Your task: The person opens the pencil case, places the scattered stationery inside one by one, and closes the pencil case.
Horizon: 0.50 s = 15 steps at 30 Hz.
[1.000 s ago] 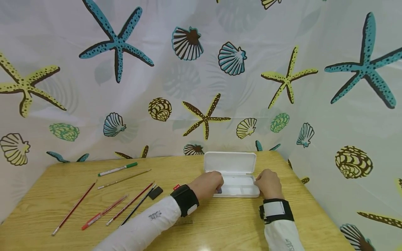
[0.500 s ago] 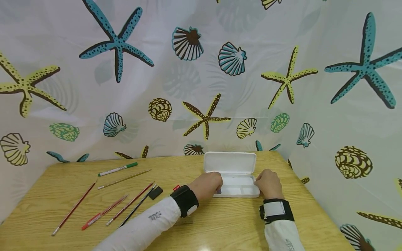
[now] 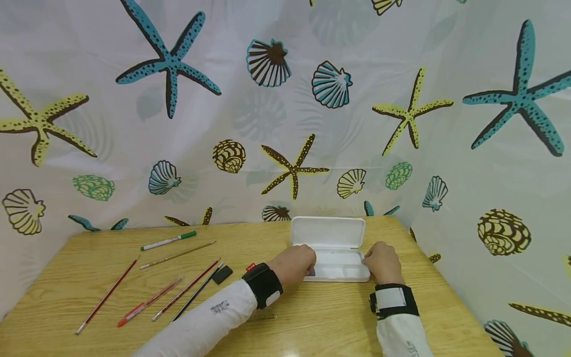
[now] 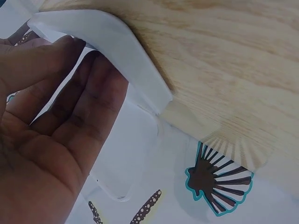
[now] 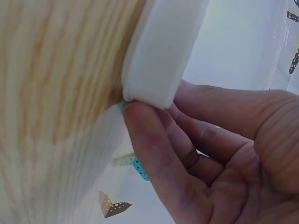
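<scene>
A white plastic pencil case stands on the table with its lid raised at the back and its compartments facing up. My left hand reaches over the left end of the case, fingers curled down inside it. A small blue-grey thing shows at those fingertips, mostly hidden by the hand; its kind does not show. In the left wrist view, thumb and fingers bend in past the case's white wall. My right hand pinches the case's right end, the thumb over the rim and fingers outside, as the right wrist view shows.
Left on the wooden table lie a green-capped marker, a gold pencil, a red pencil, a red pen, another red pencil, a dark pencil and a black eraser. A patterned curtain hangs behind.
The head view has shifted very slightly. Both hands and the pencil case keep their places.
</scene>
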### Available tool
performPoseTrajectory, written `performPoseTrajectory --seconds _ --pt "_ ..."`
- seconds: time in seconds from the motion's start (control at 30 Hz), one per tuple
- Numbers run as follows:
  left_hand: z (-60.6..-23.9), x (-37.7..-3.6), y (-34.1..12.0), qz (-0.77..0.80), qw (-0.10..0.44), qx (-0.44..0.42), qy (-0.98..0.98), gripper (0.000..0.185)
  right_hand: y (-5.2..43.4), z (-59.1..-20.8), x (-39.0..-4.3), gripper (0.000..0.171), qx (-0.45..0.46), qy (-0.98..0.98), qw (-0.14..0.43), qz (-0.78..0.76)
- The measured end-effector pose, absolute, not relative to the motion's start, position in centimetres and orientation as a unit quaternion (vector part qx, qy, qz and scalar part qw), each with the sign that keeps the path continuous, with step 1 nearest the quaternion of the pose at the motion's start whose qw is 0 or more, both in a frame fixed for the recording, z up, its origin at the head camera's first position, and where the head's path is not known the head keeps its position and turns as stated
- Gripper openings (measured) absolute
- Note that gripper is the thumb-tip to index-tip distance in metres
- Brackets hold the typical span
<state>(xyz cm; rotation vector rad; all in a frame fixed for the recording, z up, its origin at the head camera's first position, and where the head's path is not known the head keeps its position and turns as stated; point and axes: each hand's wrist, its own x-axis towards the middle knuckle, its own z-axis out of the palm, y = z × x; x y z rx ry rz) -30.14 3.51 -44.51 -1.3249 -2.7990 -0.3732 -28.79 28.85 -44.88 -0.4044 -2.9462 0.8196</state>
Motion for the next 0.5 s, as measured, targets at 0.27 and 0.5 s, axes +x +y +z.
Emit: performPoseTrajectory --seconds 0.27,0.5 --pt "-43.7 -31.3 2.7 -0.187 -0.015 -0.428 -0.884 0.012 28.9 -45.0 -28.8 0.010 -0.128 -0.955 0.032 0.264" --pt "-40.7 -31.5 0.6 -0.222 -0.004 -0.435 -0.873 0.013 28.9 -44.9 -28.6 0.011 -0.128 -0.955 0.031 0.264"
